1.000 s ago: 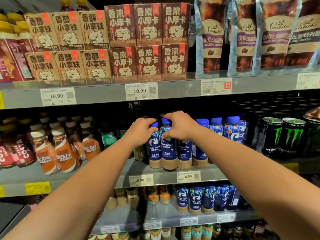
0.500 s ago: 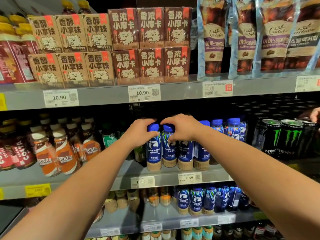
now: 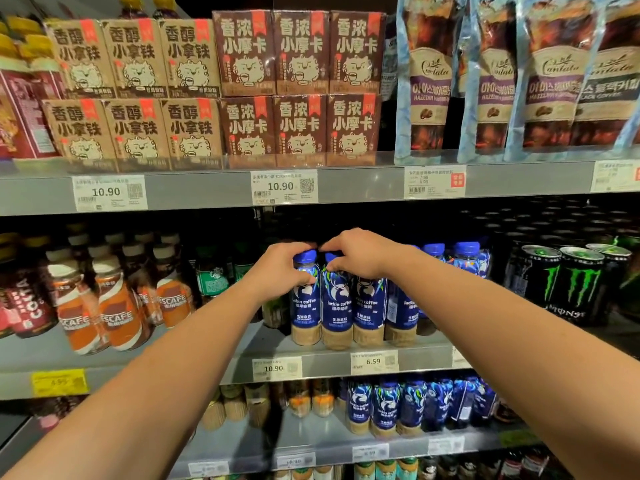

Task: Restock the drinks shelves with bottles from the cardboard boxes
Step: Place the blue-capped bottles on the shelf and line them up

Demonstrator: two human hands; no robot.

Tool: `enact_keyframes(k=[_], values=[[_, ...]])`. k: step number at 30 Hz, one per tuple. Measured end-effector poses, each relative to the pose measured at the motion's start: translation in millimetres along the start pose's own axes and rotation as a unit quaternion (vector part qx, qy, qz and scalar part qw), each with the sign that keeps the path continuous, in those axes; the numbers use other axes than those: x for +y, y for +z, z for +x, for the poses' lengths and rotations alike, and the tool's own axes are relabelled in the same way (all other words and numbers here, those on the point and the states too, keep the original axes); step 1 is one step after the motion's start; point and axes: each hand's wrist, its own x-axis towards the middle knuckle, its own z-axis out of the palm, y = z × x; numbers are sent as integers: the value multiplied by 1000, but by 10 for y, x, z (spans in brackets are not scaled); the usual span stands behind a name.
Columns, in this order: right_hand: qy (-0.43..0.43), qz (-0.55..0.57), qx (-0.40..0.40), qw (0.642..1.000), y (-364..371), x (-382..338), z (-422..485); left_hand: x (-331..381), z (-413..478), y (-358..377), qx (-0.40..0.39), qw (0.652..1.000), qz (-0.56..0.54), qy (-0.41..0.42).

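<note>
While upright, blue bottles (image 3: 337, 303) under left hand (image 3: 278, 270) and right hand (image 3: 362, 254)

bottles (image 3: 305, 299): glossy plastic | shelf (image 3: 207, 192): matt grey metal | cartons (image 3: 301, 51): paper

3rd bottle (image 3: 367, 303) cap beneath right hand (image 3: 360, 252)

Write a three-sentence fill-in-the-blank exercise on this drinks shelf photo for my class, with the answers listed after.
1. The left hand grips the top of the leftmost luckin bottle, the right hand grips the second luckin bottle; both caps are ____.
2. The black cans on the right carry a ____ claw logo.
3. The price tag under the dark brown cartons reads ____.

Missing words: blue; green; 10.90
</note>
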Motion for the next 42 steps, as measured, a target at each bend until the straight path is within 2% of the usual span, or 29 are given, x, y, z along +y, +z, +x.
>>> enact_keyframes(k=[17, 24, 29, 33, 36, 39, 42], values=[[8, 12, -9, 1000, -60, 305, -82, 131, 156, 216, -3, 1000, 5, 11], [2, -48, 0, 999, -81, 288, -108, 133, 119, 260, 23, 1000, 3, -6], [24, -71, 51, 996, -24, 344, -147, 135, 73, 326, 28, 994, 101, -21], [0, -73, 88, 993, -30, 331, -246, 316, 26, 306, 63, 976, 207, 36], [-10, -67, 119, 991, -112, 395, -387, 533, 7, 313, 86, 965, 233, 90], [20, -30, 161, 986, -244, 612, -585, 747, 57, 406, 86, 953, 262, 127], [75, -41, 177, 980, -326, 894, -803, 962, 139, 595, 80, 943, 280, 160]])
